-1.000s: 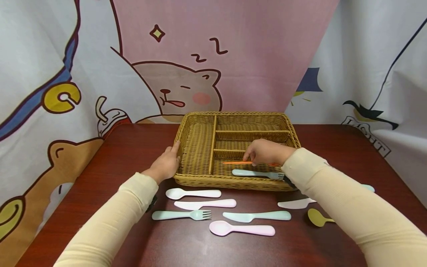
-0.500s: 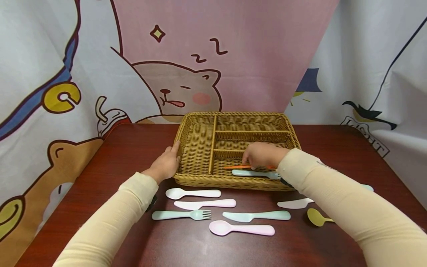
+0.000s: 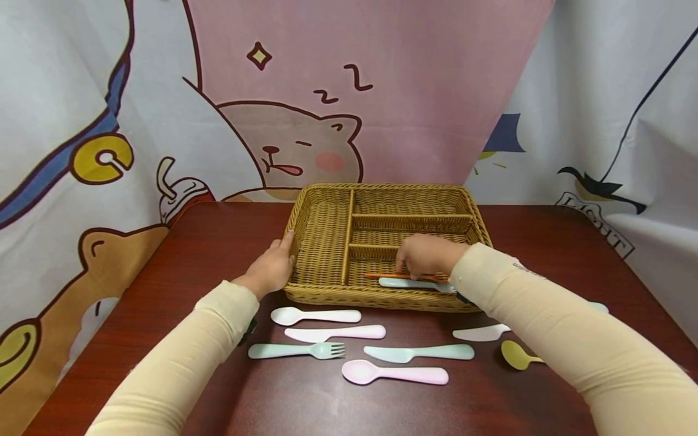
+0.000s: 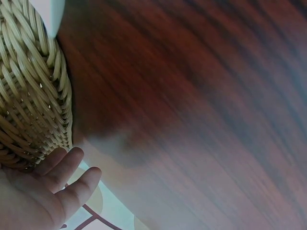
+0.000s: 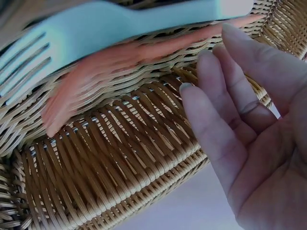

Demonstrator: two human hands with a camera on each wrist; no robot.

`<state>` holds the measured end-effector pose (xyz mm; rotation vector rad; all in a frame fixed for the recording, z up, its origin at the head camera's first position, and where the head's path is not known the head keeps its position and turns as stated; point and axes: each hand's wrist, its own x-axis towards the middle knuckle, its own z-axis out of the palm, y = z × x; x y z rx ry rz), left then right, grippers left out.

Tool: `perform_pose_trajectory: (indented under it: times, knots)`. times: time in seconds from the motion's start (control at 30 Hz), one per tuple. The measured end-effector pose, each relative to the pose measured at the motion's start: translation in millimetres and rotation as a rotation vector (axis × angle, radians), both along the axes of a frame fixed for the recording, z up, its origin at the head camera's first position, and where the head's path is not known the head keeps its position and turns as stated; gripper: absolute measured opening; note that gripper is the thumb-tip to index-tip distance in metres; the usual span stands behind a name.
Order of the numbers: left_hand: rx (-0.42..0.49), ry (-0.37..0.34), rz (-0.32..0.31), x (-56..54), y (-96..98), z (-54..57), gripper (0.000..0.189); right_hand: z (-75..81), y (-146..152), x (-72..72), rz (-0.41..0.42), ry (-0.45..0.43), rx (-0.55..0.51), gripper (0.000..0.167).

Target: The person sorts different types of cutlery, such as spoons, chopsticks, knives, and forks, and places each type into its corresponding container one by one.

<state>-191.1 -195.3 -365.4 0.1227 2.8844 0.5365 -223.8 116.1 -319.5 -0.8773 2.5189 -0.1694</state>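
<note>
Orange plastic utensil (image 5: 182, 42), slim-handled and smeared by blur at its wide end, lies low in the front right compartment of a golden-brown woven wicker tray (image 3: 324, 295), just beyond a pale blue plastic fork (image 3: 406, 283). Right hand (image 3: 428, 254) is down in there above it, and the right wrist view has thumb and fingers parted, with no grip showing on the handle. Thumb tip is right by that handle; touching or not, I can't tell! Over on the left rim, the left hand (image 3: 271, 266) rests with fingers loosely extended and apart.

So where's the danger? That blur suggests the utensil may be in motion, and with so little room beside the fork, a roll could leave the two crossed or stacked. Watch the cream sleeve (image 3: 485, 269) too: its cuff hangs close to the fork's tines and could snag them if the arm pulls back low. And should the left hand lift while the right knocks the wicker, the tray might slide on the glossy red-brown table (image 3: 229, 236).
</note>
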Motion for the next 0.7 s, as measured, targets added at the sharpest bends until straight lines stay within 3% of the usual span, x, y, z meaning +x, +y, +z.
perform_pose_trajectory:
  times: [0.17, 0.47, 0.7]
  knots:
    - [-0.001, 0.007, 0.001, 0.9, -0.3, -0.8, 0.061, 1.5, 2, -0.9, 0.008, -0.021, -0.054, 0.028]
    - [0.004, 0.012, -0.003, -0.7, 1.2, -0.3, 0.061, 4.0, 14, -0.6, 0.022, -0.048, -0.262, 0.028]
    - [0.000, 0.006, 0.003, -0.3, 0.3, -1.5, 0.061, 7.5, 13, 6.4, -0.030, -0.019, -0.339, 0.029]
